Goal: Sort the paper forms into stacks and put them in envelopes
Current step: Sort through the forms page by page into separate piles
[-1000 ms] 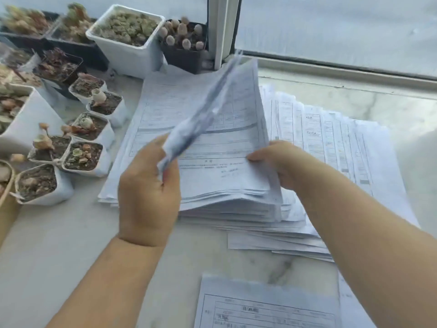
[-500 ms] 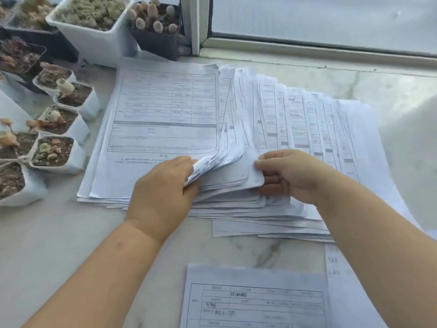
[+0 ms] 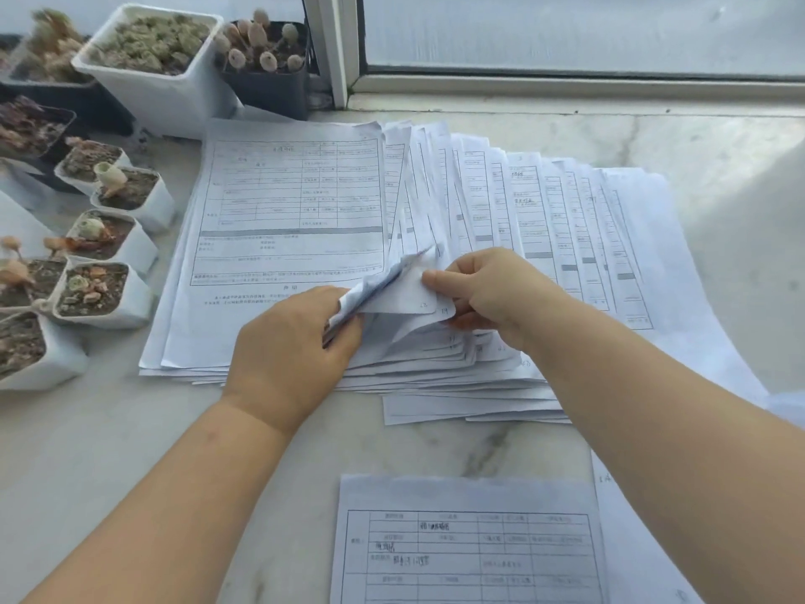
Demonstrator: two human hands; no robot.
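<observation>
A thick pile of printed paper forms lies on the marble sill, with more forms fanned out to its right. My left hand grips the lifted lower corners of several sheets in the middle of the pile. My right hand pinches the curled corner of a sheet just beside it. A separate form lies alone near the front edge. No envelope is in view.
Several small white pots with succulents line the left side. Larger white and black pots stand at the back left. A window frame runs along the back. Bare marble shows at the front left.
The bundle my left hand held up has come down onto the pile. Both hands now work at the sheet corners, and my right hand has taken hold of one corner.
</observation>
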